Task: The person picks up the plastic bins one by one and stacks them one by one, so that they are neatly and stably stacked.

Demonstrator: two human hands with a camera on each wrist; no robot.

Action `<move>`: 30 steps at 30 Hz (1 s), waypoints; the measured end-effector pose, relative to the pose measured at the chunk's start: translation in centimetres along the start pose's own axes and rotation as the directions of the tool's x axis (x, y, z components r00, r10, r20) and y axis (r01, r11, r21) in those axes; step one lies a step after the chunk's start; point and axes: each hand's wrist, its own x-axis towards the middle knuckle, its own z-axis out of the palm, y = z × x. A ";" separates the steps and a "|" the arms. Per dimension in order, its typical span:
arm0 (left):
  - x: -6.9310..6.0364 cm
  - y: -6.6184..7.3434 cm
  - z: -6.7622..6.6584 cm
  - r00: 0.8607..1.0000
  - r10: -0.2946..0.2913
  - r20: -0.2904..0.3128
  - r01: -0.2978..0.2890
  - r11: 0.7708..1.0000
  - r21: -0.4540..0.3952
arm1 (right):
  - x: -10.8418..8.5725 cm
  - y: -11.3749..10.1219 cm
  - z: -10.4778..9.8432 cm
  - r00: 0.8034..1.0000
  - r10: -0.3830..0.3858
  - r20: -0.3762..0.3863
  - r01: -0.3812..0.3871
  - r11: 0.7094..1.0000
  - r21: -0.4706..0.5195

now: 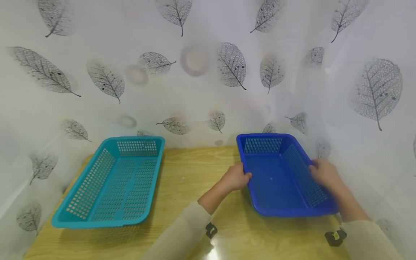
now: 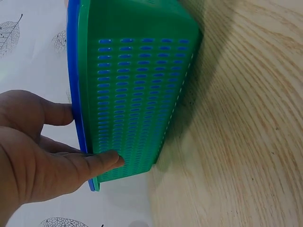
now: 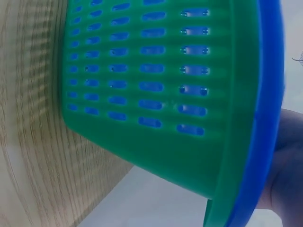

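A blue slotted plastic basket (image 1: pixel 271 191) sits on the right side of the table. In the left wrist view it is nested inside a green basket (image 2: pixel 137 21), whose side wall fills much of the right wrist view too. My left hand (image 1: pixel 236 176) grips the left rims, its thumb and fingers on opposite sides in the left wrist view. At the right side, my right hand (image 1: pixel 326 174) holds the blue rim; most of its fingers are hidden behind the basket in the right wrist view.
A teal slotted basket (image 1: pixel 155 180) stands on the left of the wood-grain table (image 1: pixel 195 166). A white sheet with a leaf print (image 1: pixel 201 94) hangs behind and along both sides. Dark wrist devices (image 1: pixel 336 238) show near both sleeves.
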 end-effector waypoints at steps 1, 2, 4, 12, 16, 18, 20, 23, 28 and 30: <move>-0.1 -0.1 0.0 1.000 -0.002 0.000 0.002 1.000 -0.004 | -0.1 0.0 0.2 1.000 -0.004 -0.004 0.004 1.000 0.003; -0.2 -0.2 0.1 1.000 -0.002 0.000 0.002 1.000 -0.008 | -0.1 0.0 0.3 1.000 -0.006 -0.007 0.006 1.000 0.006; -0.5 -0.5 0.0 1.000 -0.011 0.002 0.011 1.000 -0.019 | -0.3 -0.1 0.7 1.000 -0.021 -0.022 0.022 1.000 0.012; -1.6 -1.5 -1.4 1.000 -0.014 -0.003 0.014 0.999 -0.034 | 0.0 -1.6 1.6 0.993 -0.089 -0.077 0.092 0.995 0.031; -2.3 -2.2 -2.3 1.000 -0.009 -0.016 0.008 0.999 -0.036 | 0.2 -2.9 1.8 0.989 -0.116 -0.089 0.121 0.992 0.046; -2.6 -2.7 -2.7 1.000 -0.016 -0.016 0.015 0.999 -0.045 | 0.1 -3.7 2.0 0.989 -0.124 -0.087 0.129 0.989 0.066; -3.0 -3.2 -3.2 1.000 -0.027 -0.014 0.026 0.998 -0.053 | 0.1 -4.5 2.2 0.989 -0.121 -0.081 0.127 0.988 0.082; -3.6 -3.9 -4.0 0.999 -0.048 -0.007 0.048 0.997 -0.068 | 0.0 -5.6 2.6 0.993 -0.100 -0.063 0.106 0.990 0.098; -4.9 -5.2 -5.4 0.998 -0.061 -0.005 0.060 0.992 -0.110 | 0.1 -7.1 3.7 0.996 -0.083 -0.044 0.088 0.987 0.131; -5.4 -5.8 -5.9 0.998 -0.065 -0.002 0.065 0.988 -0.139 | 0.1 -7.7 4.2 0.994 -0.097 -0.040 0.102 0.985 0.141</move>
